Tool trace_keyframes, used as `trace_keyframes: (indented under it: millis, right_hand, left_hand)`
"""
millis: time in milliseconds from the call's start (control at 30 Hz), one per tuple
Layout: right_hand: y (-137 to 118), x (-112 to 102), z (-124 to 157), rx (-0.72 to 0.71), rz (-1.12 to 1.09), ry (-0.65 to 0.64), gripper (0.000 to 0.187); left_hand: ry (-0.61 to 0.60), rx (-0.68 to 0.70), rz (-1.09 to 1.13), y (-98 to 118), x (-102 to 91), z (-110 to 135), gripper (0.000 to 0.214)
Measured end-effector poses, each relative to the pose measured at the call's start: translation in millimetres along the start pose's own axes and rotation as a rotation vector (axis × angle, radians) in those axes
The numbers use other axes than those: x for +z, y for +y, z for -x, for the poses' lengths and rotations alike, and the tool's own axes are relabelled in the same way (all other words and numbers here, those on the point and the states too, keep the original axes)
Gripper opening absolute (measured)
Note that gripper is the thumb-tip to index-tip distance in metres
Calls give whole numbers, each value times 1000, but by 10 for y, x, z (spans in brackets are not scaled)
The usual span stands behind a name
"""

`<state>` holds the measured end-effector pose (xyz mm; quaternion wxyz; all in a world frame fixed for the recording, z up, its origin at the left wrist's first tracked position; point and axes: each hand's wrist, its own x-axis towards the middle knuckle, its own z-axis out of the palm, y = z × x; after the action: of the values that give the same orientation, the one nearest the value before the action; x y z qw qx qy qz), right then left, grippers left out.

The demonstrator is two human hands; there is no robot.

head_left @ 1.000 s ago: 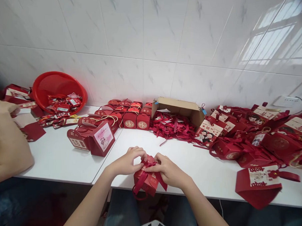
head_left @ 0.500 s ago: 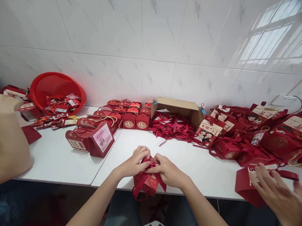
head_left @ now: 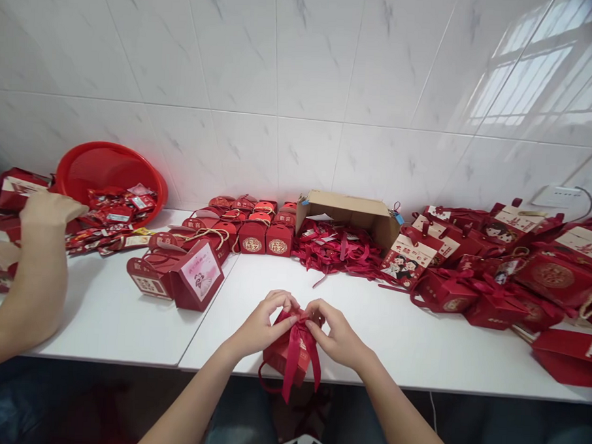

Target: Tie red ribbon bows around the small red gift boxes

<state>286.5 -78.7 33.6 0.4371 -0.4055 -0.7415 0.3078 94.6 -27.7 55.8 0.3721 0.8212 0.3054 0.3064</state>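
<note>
A small red gift box (head_left: 281, 356) rests at the front edge of the white table (head_left: 398, 344). A dark red ribbon (head_left: 296, 346) is tied on its top, and the tails hang down over the front. My left hand (head_left: 262, 322) pinches the ribbon's left loop. My right hand (head_left: 334, 332) pinches the right loop. Both hands have their fingers closed on the bow above the box.
Another person's arm (head_left: 33, 269) reaches over the table at the left, near a red basin (head_left: 106, 171) with candy packets. Finished red boxes (head_left: 256, 230) line the wall. An open cardboard box (head_left: 348, 214) spills ribbons (head_left: 338, 250). Red boxes and bags (head_left: 509, 277) pile up at the right.
The ribbon has become a bow with its tails hanging down. The flat red bag at the right front has shifted further right, and the hand reaching there is gone. The left person's hand moved toward the basin.
</note>
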Motion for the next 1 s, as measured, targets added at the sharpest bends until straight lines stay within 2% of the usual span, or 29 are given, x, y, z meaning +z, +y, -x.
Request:
trace_keyframes:
  millis: [67, 233, 333, 567, 1000]
  right_hand:
    - [-4, 22, 3, 60, -69, 79, 8]
    - [29, 70, -9, 103, -128, 156, 10]
    - [38, 90, -13, 107, -141, 171, 10]
    - [-15, 100, -13, 112, -108, 193, 10]
    - [68, 151, -6, 167, -191, 326, 13]
  left_hand:
    - [-28, -35, 50, 23, 10, 4, 15]
    - [-73, -74, 97, 30, -16, 11, 14]
    - [-45, -87, 114, 21, 0, 14, 16]
    - [113, -177, 121, -20, 141, 9, 29]
    - [82, -151, 175, -95, 164, 7, 46]
